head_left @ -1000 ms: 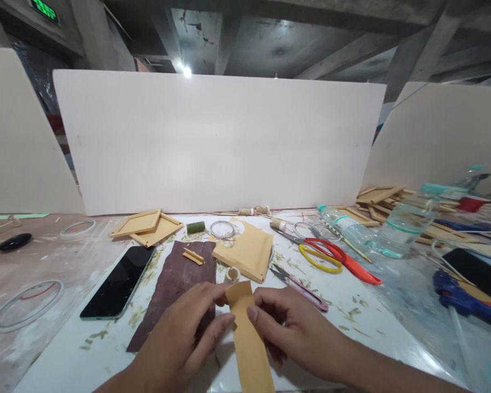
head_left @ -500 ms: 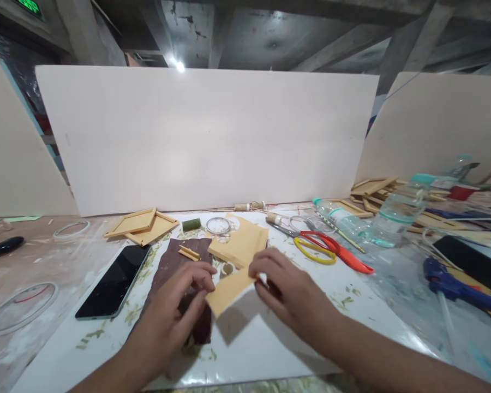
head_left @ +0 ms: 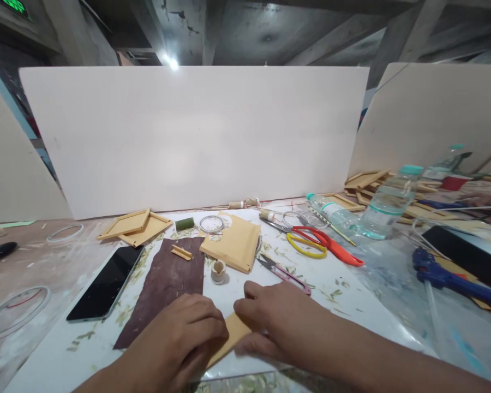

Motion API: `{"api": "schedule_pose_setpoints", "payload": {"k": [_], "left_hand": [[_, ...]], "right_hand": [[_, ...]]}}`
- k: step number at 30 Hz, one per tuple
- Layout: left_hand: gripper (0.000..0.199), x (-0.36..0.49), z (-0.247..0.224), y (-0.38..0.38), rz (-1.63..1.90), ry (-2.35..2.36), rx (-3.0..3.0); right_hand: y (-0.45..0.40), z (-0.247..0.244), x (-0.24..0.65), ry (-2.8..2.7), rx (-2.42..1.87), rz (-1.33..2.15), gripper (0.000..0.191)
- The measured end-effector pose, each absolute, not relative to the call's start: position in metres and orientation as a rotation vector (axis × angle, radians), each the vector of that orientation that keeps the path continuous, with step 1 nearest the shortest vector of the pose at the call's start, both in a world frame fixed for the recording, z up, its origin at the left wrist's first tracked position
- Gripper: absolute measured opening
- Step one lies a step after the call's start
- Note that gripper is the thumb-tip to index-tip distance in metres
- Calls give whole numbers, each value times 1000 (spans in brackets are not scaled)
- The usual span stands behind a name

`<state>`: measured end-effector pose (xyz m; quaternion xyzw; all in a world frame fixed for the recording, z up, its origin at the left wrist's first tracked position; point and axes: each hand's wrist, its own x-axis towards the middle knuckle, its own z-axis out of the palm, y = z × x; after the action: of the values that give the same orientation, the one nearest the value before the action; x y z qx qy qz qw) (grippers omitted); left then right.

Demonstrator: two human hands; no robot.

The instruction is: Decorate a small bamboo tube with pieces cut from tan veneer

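Observation:
Between both hands, near the front edge of the white board [head_left: 311,344], is a tan sheet of paper or thin card [head_left: 231,337]. My left hand [head_left: 188,335] is closed on its left side, fingertips hidden beneath the knuckles. My right hand [head_left: 276,319] has bent fingers on the sheet's right end, with the thumb lower down. Just beyond the hands stands a small round pale cup-like piece [head_left: 218,271]. A dark brown sheet [head_left: 167,278] lies by my left hand, with small folded tan strips [head_left: 182,252] on it. Pink-handled snips [head_left: 284,271] lie beyond my right hand.
A larger tan piece [head_left: 233,240], a wire ring [head_left: 211,224] and a green cylinder [head_left: 184,224] lie farther back. At left is a phone [head_left: 106,284]. Red and yellow scissors [head_left: 311,240], water bottles [head_left: 393,199] and a blue glue gun [head_left: 445,278] are at right. A white panel [head_left: 196,142] stands behind.
Both hands have brought the tan sheet down and nearer to me, onto the board. It was raised and bent before. The pink-handled snips have come into view.

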<state>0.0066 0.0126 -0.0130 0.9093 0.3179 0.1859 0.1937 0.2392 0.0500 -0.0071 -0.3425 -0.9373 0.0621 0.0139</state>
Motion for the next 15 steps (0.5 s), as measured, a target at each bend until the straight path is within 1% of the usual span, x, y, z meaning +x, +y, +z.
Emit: {"api": "schedule_pose_setpoints", "payload": {"k": [1, 2, 3, 6, 8, 12, 15], "left_hand": [[31, 7, -12, 13, 522, 872, 2541], [31, 8, -12, 13, 524, 865, 2527], [30, 8, -12, 12, 529, 871, 2514], [22, 10, -14, 11, 473, 935, 2507], [18, 11, -15, 11, 387, 977, 2533], [23, 12, -17, 11, 280, 954, 2602], [25, 11, -23, 12, 304, 903, 2653]], "right_hand": [[49, -5, 240, -2925, -1075, 236, 38], [49, -4, 240, -2922, -1088, 282, 43], [49, -4, 241, -2912, -1106, 324, 43], [49, -4, 240, -2870, -1144, 395, 27], [50, -5, 239, -2849, -1160, 419, 19], [58, -4, 243, -2752, -1282, 433, 16], [73, -4, 248, -2596, -1440, 326, 14]]}}
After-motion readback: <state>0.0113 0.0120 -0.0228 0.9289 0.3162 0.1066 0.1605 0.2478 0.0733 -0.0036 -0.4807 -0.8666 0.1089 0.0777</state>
